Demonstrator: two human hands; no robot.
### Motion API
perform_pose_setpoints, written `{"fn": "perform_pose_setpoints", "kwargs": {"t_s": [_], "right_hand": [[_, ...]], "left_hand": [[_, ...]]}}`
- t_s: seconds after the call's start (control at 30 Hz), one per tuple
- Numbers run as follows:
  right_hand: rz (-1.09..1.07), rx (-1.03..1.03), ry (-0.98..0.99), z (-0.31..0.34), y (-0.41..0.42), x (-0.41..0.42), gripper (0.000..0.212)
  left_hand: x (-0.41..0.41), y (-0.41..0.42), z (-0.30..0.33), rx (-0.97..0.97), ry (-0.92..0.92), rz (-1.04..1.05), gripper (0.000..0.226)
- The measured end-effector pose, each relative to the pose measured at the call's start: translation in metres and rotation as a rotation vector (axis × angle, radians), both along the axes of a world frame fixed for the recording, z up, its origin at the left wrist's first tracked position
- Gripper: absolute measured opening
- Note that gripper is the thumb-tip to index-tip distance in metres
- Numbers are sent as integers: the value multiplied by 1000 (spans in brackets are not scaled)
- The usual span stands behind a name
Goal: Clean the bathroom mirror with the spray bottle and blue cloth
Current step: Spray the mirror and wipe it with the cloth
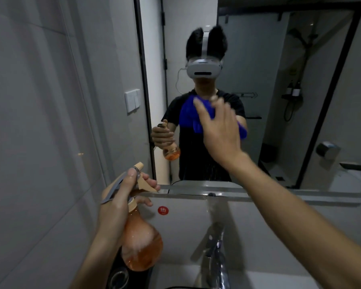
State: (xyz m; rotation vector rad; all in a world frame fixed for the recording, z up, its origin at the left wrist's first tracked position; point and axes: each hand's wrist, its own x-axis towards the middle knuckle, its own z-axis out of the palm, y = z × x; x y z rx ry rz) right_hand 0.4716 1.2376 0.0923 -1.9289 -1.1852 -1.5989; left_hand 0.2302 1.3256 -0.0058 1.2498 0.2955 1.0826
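Observation:
The bathroom mirror (269, 59) fills the wall in front of me and reflects a person wearing a headset. My right hand (219, 130) is stretched out with spread fingers and presses the blue cloth (188, 115) flat against the glass at chest height of the reflection. The cloth shows to the left of my hand and at its right edge. My left hand (121, 197) grips the neck and trigger of the spray bottle (141, 243), a clear bottle with orange liquid and a beige nozzle. It is held low at the mirror's lower left corner, nozzle toward the mirror.
A glass shelf (196, 191) runs under the mirror. A chrome faucet (215, 251) stands below my right forearm over the sink. A red round sticker (163, 210) is on the wall, and a light switch (132, 100) sits on the grey tiled wall at left.

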Motion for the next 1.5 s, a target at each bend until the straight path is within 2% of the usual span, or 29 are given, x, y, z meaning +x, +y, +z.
{"fn": "perform_pose_setpoints", "kwargs": {"t_s": [0.1, 0.2, 0.33, 0.4, 0.47, 0.53, 0.6, 0.77, 0.9, 0.97, 1.07, 1.23, 1.3, 1.4, 1.5], "right_hand": [[21, 119, 95, 39, 16, -4, 53], [6, 97, 130, 5, 30, -16, 52], [84, -263, 17, -116, 21, -21, 67], [93, -475, 52, -167, 3, -17, 77], [78, -578, 87, -194, -14, -9, 82], [72, -565, 67, -192, -27, 1, 84], [68, -444, 52, -168, -32, 10, 83], [69, -165, 40, -54, -14, 1, 63], [81, -4, 121, 32, 17, -12, 64], [94, 82, 165, 42, 29, -18, 61], [52, -8, 111, 1, 39, -27, 58], [99, -463, 114, -133, 24, -33, 81], [102, -571, 142, -166, 12, -31, 83], [99, -606, 128, -171, 3, -27, 82], [84, -543, 123, -155, 2, -25, 84]], "left_hand": [[2, 1, 0, 9, 13, -5, 44], [3, 2, 0, -1, 14, -2, 43], [2, 4, -4, -44, 26, 5, 45], [0, 6, -5, -54, 51, 22, 50], [-3, 7, -5, -39, 57, 37, 50], [-4, 8, -4, -23, 53, 40, 47], [-4, 6, -4, -24, 48, 31, 43], [5, 0, 1, 27, 54, -1, 42], [5, 2, 0, 16, 41, 4, 46], [0, 7, -1, -1, 36, 14, 44], [-9, 16, -3, -28, 42, 58, 46], [-21, 23, -11, -62, 68, 90, 50], [-26, 24, -14, -58, 84, 115, 50], [-33, 24, -18, -26, 116, 146, 52], [-39, 25, -23, -42, 120, 151, 47]]}}
